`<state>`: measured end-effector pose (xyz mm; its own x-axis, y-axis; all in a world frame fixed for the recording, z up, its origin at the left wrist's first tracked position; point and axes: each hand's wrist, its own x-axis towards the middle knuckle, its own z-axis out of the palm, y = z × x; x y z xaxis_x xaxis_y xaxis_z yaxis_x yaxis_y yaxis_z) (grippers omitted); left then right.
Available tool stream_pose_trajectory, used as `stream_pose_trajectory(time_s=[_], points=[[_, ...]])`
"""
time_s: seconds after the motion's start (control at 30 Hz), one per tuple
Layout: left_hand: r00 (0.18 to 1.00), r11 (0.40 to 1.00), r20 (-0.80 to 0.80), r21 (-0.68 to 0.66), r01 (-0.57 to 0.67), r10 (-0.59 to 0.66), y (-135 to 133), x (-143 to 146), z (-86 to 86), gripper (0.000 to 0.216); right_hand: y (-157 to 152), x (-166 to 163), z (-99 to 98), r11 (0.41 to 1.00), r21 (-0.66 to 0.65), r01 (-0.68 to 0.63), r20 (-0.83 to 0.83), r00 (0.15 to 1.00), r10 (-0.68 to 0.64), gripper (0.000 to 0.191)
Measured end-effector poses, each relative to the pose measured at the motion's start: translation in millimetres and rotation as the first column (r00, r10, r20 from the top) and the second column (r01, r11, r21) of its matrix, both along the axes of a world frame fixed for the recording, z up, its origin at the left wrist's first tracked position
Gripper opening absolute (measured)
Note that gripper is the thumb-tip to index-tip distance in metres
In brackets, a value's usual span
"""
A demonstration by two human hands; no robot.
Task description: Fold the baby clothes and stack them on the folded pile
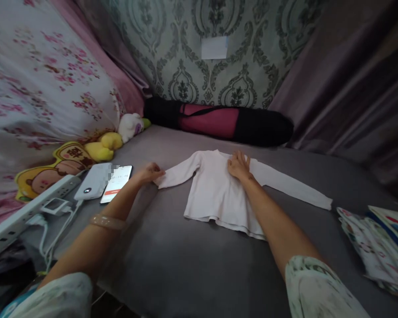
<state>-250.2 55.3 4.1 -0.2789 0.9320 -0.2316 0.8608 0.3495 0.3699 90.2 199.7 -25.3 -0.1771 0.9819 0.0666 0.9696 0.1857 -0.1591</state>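
a small long-sleeved top (215,194) of pale pink, soft-looking knit lies flat on a smooth grey bed sheet (172,256), both sleeves spread out to the sides, its hem a little rumpled at 6 o'clock.

at 12 o'clock from the top a long black and pink roll bag (219,121) lies against the patterned wall. at 9 o'clock sit a lit phone (116,190) and a white power bank (94,181) just beside it, with a white power strip (26,207) and cables further out; plush toys (102,148) in yellow and white are bunched at 10 o'clock under floral bedding. at 3 o'clock a stack of printed, folded fabric (368,247) rests well apart from the sleeve end (nothing lies on the top except the hands).

the left hand (150,173), a translucent bangle (108,222) on its forearm, has its fingers curled around the cuff of the sleeve at 9 o'clock, pinching it. the right hand (239,165) lies open and flat, fingers spread, pressing on the chest of the top just below the collar.
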Motion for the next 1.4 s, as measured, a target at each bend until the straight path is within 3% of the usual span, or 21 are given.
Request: stream_pose_trajectory(time_s=[0.2,0.37,0.43,0.53,0.63,0.77,0.97,1.07,1.17,1.27,1.4], points=[[0.992,0.994,0.081,-0.048,-0.095,0.099,7,2,-3.1,0.038,-5,-57,3.5,0.957,-0.030,-0.290,-0.121,0.951,0.284,0.052],[0.972,0.996,0.233,-0.087,-0.011,0.031,12,-1,4.6,0.020,2,-90,-3.8,0.941,-0.095,-0.324,-0.175,0.936,0.304,0.051],[0.964,1.000,0.266,-0.017,-0.024,0.028,18,-8,11.1,0.019,4,-96,-6.9,0.946,-0.132,-0.297,-0.180,0.945,0.272,0.051],[0.960,0.970,0.273,0.206,-0.126,0.066,29,-25,19.7,0.021,4,-102,-10.4,0.957,-0.157,-0.243,-0.171,0.961,0.216,0.053],[0.972,0.935,0.207,0.309,-0.175,0.113,42,-40,19.1,0.024,-1,-107,-12.0,0.969,-0.154,-0.194,-0.159,0.973,0.169,0.056],[0.977,0.942,-0.081,0.291,-0.167,0.199,54,-41,1.8,0.028,-11,-112,-12.4,0.980,-0.099,-0.174,-0.116,0.980,0.163,0.060],[0.937,0.978,-0.314,0.188,-0.095,0.151,50,-22,-17.9,0.036,-20,-114,-13.0,0.983,-0.045,-0.176,-0.049,0.984,0.174,0.059],[0.914,0.980,-0.376,0.173,-0.094,0.154,45,-15,-13.5,0.039,-20,-115,-13.2,0.984,-0.047,-0.171,-0.039,0.985,0.169,0.059],[0.882,0.964,-0.441,0.262,-0.049,0.165,48,0,-3.8,0.041,-20,-115,-13.8,0.985,-0.037,-0.166,-0.045,0.985,0.165,0.059],[0.915,0.936,-0.404,0.314,0.158,-0.019,64,32,-0.4,0.039,-20,-116,-14.0,0.986,-0.026,-0.167,-0.061,0.984,0.165,0.058],[0.928,0.889,-0.296,0.327,0.319,-0.224,95,92,-16.7,0.040,-21,-115,-13.0,0.987,-0.009,-0.159,-0.058,0.986,0.159,0.054]])
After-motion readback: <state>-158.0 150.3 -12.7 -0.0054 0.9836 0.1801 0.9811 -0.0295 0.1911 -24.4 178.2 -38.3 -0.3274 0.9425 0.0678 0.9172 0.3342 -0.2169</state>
